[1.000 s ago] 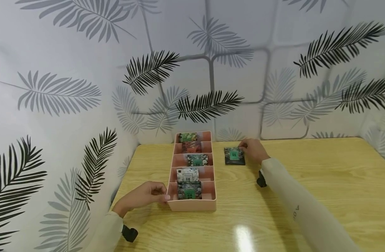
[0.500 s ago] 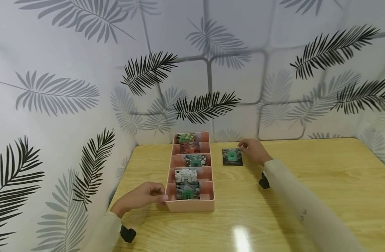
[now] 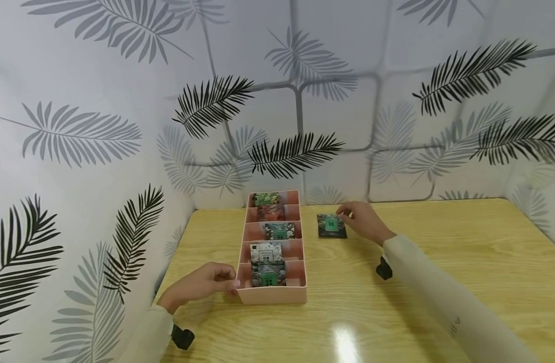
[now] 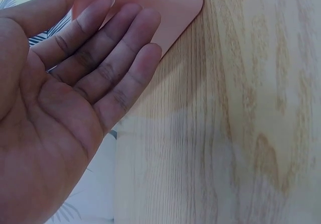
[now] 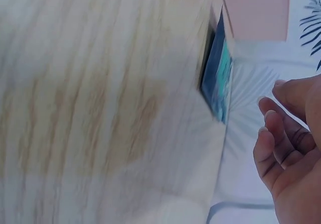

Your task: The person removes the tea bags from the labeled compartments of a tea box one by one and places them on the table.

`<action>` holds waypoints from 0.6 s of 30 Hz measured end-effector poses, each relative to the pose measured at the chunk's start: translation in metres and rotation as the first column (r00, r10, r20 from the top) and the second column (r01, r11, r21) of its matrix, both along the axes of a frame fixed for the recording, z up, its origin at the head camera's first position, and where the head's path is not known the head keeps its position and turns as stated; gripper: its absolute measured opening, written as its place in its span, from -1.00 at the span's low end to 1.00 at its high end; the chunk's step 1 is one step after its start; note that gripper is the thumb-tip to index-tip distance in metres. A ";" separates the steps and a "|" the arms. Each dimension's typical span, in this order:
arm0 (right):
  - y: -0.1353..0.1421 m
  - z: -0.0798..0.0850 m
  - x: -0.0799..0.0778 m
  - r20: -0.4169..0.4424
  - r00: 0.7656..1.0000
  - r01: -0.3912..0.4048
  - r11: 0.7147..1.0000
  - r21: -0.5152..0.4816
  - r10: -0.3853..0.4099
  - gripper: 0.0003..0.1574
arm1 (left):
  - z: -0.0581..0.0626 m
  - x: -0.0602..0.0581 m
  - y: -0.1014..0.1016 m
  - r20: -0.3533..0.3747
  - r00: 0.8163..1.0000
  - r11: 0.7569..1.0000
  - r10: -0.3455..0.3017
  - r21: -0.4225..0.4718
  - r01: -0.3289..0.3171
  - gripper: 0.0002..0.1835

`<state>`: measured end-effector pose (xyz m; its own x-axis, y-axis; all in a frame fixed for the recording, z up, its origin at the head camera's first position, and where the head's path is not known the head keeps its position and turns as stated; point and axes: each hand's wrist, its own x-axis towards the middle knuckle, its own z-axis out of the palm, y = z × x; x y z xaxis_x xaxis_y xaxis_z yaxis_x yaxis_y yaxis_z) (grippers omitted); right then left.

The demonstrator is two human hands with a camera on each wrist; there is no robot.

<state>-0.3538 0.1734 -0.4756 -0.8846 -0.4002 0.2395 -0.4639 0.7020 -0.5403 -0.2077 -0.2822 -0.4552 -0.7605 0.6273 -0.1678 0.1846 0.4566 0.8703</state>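
Observation:
A pink divided box (image 3: 275,296) stands on the table with a patterned packet in each of its several compartments, such as the white packet (image 3: 265,251) and the dark green-labelled packet (image 3: 268,274) nearest me. My left hand (image 3: 205,283) is at its near left corner, thumb tip by the rim. In the left wrist view the fingers (image 4: 143,63) lie loosely extended along the box's side. Right of the box, a dark flat packet (image 3: 332,233) with a green label lies on the table. My right hand (image 3: 366,222) hovers at its upper right corner, fingers loosely bent, holding nothing.
The wooden table (image 3: 441,242) reaches far to the right. Behind it and to the left stand walls with a feather-leaf pattern (image 3: 295,156). Black wrist cameras hang below both sleeves, the right one (image 3: 384,268) low over the table.
The right forearm has shifted right and toward me, and its fingertips now show over the packet's upper right corner. The left hand keeps its place at the box; the head view has swung slightly.

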 end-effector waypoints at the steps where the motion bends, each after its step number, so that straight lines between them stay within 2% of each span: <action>1: -0.001 0.002 0.002 -0.008 1.000 -0.008 1.000 -0.003 0.008 -0.76 | 0.000 0.000 0.000 0.001 1.000 1.000 -0.002 0.000 0.002 -0.73; 12: -0.028 0.020 0.023 -0.059 0.993 -0.103 0.993 -0.061 0.099 -0.78 | 0.000 -0.002 -0.001 -0.007 1.000 1.000 -0.023 0.005 0.023 -0.74; 18: -0.044 0.028 0.037 -0.050 0.989 -0.144 0.986 -0.087 0.140 -0.80 | -0.002 -0.001 -0.001 -0.005 1.000 1.000 -0.019 0.009 0.019 -0.74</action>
<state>-0.3173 0.1293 -0.4480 -0.8081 -0.4963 0.3172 -0.5799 0.5762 -0.5760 -0.2086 -0.2828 -0.4570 -0.7495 0.6427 -0.1584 0.1975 0.4455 0.8732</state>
